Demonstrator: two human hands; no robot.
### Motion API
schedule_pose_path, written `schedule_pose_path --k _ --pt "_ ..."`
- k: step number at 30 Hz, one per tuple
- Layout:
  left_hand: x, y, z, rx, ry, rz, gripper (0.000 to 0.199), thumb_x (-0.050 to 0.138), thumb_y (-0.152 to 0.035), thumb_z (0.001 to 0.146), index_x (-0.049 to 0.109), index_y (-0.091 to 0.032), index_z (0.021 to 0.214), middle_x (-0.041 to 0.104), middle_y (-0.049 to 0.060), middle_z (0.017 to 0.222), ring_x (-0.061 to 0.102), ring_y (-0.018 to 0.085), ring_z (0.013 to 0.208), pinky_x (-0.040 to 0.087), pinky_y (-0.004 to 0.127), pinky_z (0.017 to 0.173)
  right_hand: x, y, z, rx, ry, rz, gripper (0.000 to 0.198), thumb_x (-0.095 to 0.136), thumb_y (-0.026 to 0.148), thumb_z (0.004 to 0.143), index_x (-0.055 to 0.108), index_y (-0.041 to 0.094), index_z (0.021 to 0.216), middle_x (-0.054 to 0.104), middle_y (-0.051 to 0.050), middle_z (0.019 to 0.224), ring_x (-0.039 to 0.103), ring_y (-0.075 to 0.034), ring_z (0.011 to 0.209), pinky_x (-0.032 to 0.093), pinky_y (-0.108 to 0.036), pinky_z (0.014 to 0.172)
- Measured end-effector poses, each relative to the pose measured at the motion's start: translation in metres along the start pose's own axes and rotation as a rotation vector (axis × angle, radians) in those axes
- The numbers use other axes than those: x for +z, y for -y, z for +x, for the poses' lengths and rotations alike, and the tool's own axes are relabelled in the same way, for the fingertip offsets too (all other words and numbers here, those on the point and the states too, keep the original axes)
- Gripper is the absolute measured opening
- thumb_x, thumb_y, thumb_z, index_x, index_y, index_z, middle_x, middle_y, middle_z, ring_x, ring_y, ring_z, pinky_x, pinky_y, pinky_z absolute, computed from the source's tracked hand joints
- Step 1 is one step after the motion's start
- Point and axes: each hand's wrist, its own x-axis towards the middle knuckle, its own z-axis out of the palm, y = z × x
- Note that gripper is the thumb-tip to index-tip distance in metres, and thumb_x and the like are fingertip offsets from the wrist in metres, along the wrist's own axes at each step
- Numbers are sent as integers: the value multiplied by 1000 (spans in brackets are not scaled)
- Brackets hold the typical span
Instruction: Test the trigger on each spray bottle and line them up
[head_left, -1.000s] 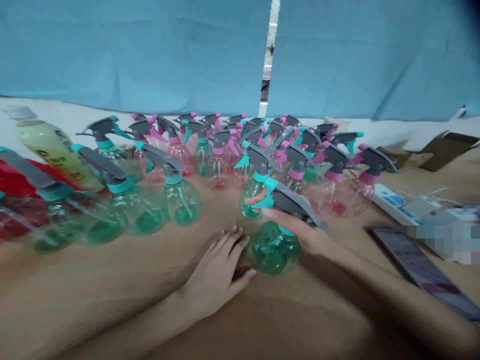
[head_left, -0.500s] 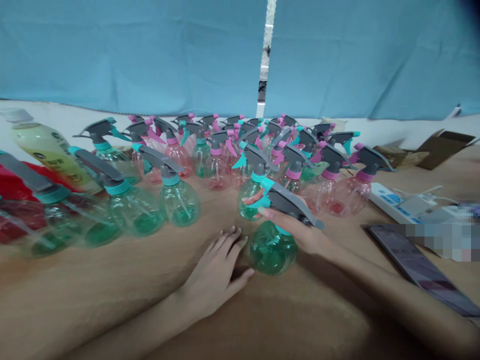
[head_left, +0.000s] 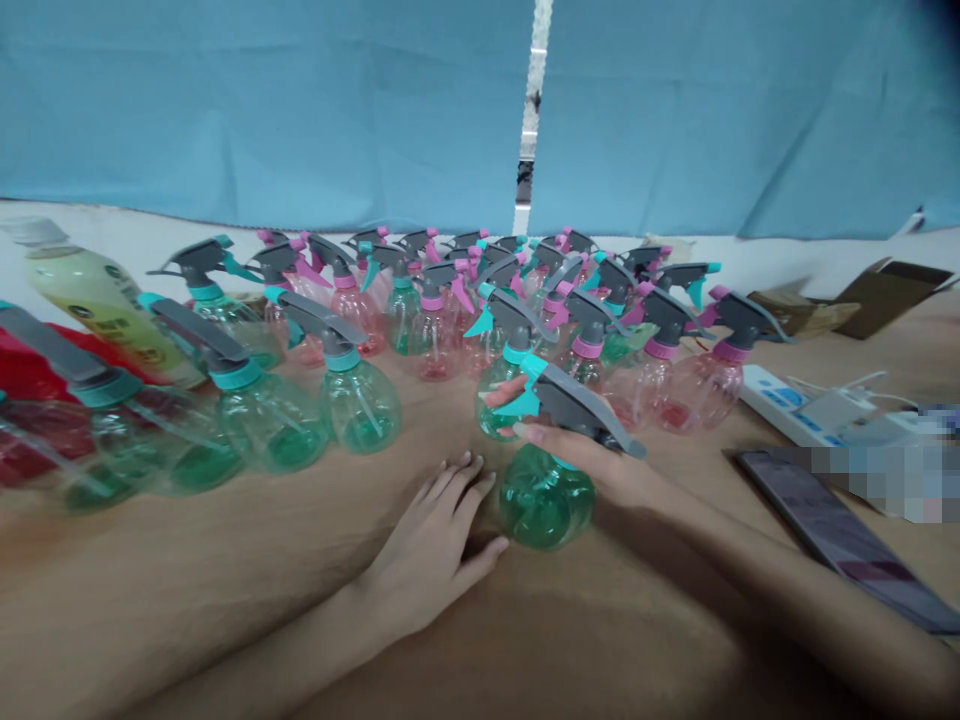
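Observation:
My right hand (head_left: pixel 592 462) is wrapped round the neck of a green spray bottle (head_left: pixel 546 505), just below its grey head. A finger reaches toward the turquoise trigger, and the bottle stands upright on the table. Palm down on the wood, my left hand (head_left: pixel 442 535) lies flat with its fingers stretched out, a little to the left of that bottle and holding nothing. Right behind the held bottle is another green spray bottle (head_left: pixel 495 400). A further green spray bottle (head_left: pixel 362 410) stands beyond my left hand.
Several pink and green spray bottles crowd the back of the wooden table (head_left: pixel 315 560). At the left are a drink bottle (head_left: pixel 112 310) and something red (head_left: pixel 45 360). A phone (head_left: pixel 840 535), a white power strip (head_left: pixel 795 410) and an open cardboard box (head_left: pixel 892 300) lie at the right.
My right thumb has shifted slightly downward at the bottle's neck. The left hand and the other bottles stay where they were.

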Motion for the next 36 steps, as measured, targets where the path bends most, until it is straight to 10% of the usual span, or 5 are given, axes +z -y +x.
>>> schedule_pose_path --k 24,36 --pt "0 0 0 5 -36 -29 49 49 -46 93 43 -14 130 45 16 140 37 31 132 34 49 105 2 -4 -1 63 -51 -121 23 59 39 84 61 26 103 63 -2 91 55 -14 63 50 -35 72" --pt "1 0 0 -5 0 -2 53 52 -45 92 43 -11 132 42 17 141 34 30 133 32 50 106 6 -4 3 4 -121 -154 22 58 45 84 62 24 89 61 0 78 59 -16 73 50 -33 69"
